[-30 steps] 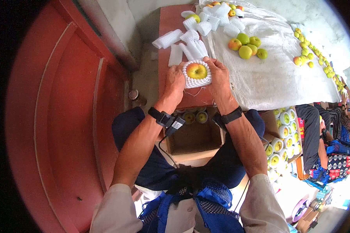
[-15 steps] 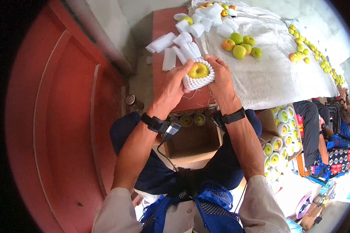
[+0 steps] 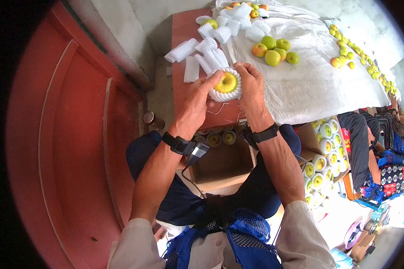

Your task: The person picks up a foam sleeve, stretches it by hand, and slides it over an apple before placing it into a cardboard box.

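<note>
A yellow-green apple [image 3: 226, 82] sits inside a white foam net [image 3: 226, 96], its top showing through the opening. My left hand [image 3: 199, 99] is closed around the left side of the netted apple, thumb along the net's upper rim. At the right side my right hand [image 3: 252, 87] has its fingers curled together against the net's edge; the exact grip of its fingertips is partly hidden. Just beyond my hands, several loose foam nets [image 3: 207, 54] lie on the red tabletop [image 3: 179, 89].
A white cloth [image 3: 296, 92] carries a cluster of apples [image 3: 272, 57] and a long row of apples [image 3: 345, 51]. An open cardboard box [image 3: 224, 168] between my knees holds netted apples. Another box of netted apples [image 3: 319, 162] stands right, near a seated person [image 3: 355, 148]. A jar [image 3: 150, 119] is left.
My right hand has turned slightly and its fingers are more curled. The netted apple has shifted slightly left and tilted, showing more of its top. The whole view has moved a little.
</note>
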`<state>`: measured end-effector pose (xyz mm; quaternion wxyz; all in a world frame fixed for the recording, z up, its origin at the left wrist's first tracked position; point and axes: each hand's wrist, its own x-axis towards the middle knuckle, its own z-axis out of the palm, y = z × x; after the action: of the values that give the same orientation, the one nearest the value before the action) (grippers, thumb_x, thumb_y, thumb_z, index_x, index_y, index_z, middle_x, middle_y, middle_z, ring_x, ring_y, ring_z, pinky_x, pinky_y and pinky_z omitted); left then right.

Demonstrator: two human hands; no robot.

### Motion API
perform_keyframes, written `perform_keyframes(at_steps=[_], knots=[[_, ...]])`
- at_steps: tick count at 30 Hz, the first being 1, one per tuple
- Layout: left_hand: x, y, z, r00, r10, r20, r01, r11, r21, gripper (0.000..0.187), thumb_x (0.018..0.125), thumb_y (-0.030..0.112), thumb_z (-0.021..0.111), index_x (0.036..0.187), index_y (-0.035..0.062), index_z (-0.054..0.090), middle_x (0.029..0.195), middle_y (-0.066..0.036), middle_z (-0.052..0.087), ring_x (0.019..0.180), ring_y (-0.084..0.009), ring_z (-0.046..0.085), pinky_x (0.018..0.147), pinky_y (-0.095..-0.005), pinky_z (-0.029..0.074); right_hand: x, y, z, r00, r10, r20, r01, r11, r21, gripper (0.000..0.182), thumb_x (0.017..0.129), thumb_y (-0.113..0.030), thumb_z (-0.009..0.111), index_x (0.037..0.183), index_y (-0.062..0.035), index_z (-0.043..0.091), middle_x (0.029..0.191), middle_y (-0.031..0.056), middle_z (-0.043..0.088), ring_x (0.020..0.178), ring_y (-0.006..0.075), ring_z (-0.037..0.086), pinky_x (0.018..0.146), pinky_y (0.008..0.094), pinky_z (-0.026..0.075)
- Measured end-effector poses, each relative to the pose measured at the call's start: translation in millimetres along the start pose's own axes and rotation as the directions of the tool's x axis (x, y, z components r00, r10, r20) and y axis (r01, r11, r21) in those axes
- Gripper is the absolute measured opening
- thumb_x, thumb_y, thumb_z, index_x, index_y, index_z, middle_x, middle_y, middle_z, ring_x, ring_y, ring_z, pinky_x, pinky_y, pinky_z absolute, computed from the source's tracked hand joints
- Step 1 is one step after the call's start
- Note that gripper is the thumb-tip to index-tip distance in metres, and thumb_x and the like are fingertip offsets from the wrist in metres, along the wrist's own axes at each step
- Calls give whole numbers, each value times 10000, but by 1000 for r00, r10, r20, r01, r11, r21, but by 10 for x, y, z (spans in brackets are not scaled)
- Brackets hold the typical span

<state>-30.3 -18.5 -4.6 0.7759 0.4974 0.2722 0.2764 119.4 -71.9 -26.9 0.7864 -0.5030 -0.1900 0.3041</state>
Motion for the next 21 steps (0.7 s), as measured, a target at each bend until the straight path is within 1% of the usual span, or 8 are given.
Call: perform_keyframes(at_steps=[4,8,10,11,13,16,19,21], knots=[[-56,23,96,998,37,50,-31,994,-105,571,930,501,742,1308,85,642,1181,22,645,1017,-33,583,716,-204,465,-24,-19,-39,996,-92,-3,91,988,-128,289,998,-226,603,1028,49,688,940,87,689,845,164,615,804,308,493],[-48,15,90,992,72,106,-44,969,-244,572,943,368,765,1430,182,528,1254,50,639,1084,-76,603,730,-256,493,-85,-9,38,993,-82,-80,83,996,14,367,1017,-262,526,1024,65,692,963,130,688,863,194,619,815,338,498],[-72,17,90,993,25,112,8,959,-284,591,956,309,757,1461,172,482,1289,14,624,1179,-115,596,884,-313,544,-111,-9,40,995,-58,-83,65,995,76,383,1022,-266,507,1026,70,691,967,138,687,869,202,620,818,343,498],[-89,33,124,993,21,115,13,959,-284,591,956,309,757,1461,172,482,1289,14,624,1179,-115,596,884,-313,544,-106,34,32,995,-52,-87,61,993,104,401,1026,-275,491,1026,73,690,971,140,687,880,210,621,831,349,497],[-118,75,210,947,304,104,-277,937,-212,587,967,290,747,1462,135,473,1325,-30,606,1226,-157,595,1005,-355,526,-90,124,40,995,-45,-90,57,989,133,420,1029,-284,475,1027,77,690,975,141,687,891,217,622,844,355,496],[-52,-79,170,987,162,-22,-163,964,-212,581,985,290,725,1465,104,455,1352,-58,584,1224,-172,603,1048,-370,504,-80,212,48,987,-77,-140,92,990,105,454,1037,-313,465,1024,83,687,967,141,685,900,230,621,862,361,490],[-2,-69,125,982,185,29,-177,966,-190,532,996,359,705,1411,79,527,1283,-35,625,1173,-150,617,990,-349,515,-109,172,50,994,-38,-104,49,994,100,498,1046,-355,456,1026,87,686,968,138,687,910,238,622,875,363,485],[3,-27,27,987,154,45,-149,983,-104,514,982,430,700,1314,51,603,1190,-25,657,1062,-115,621,896,-297,508,-81,121,-27,992,-122,30,125,980,-154,539,1055,-406,446,1054,76,688,988,135,695,918,226,626,877,366,487]])
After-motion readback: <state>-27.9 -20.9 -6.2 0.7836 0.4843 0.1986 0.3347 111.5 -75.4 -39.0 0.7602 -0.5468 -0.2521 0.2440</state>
